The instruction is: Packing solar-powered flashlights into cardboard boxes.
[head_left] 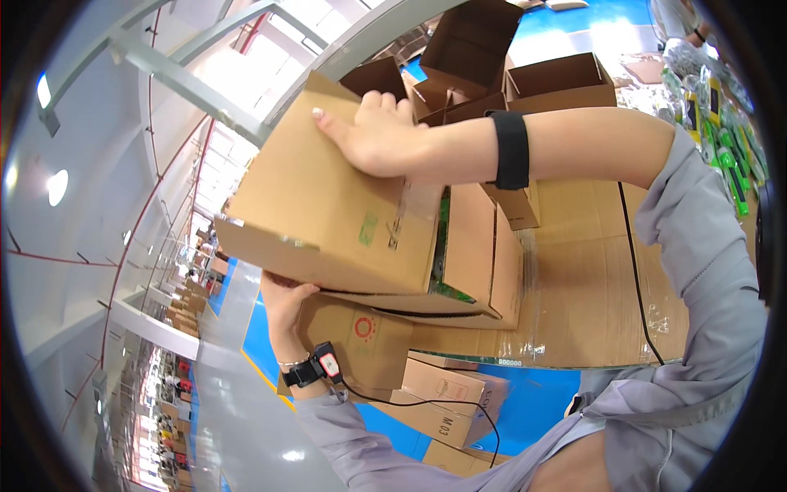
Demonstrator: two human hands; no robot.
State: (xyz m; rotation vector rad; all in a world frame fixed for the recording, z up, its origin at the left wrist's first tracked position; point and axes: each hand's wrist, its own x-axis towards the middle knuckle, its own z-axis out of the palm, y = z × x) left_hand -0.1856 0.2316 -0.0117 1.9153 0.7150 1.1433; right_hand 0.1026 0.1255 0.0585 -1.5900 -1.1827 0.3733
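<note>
I hold a brown corrugated cardboard carton [328,205] up in front of me, tilted, filling the middle of the view. My right hand [373,131] lies flat on its upper face at about twelve o'clock, fingers spread and curled over the far edge, a black band around my forearm. My left hand [283,299] is under the carton at seven o'clock, palm pressed up against the bottom edge, fingers hidden beneath it; a black strap with a small red device sits on that wrist. The carton's flaps at four o'clock gape slightly, showing something green inside. Beyond it, at one o'clock, stand open empty brown cardboard boxes [557,78]. At five o'clock, lower down, lie small closed cardboard boxes [443,398] on a blue floor [533,402].
</note>
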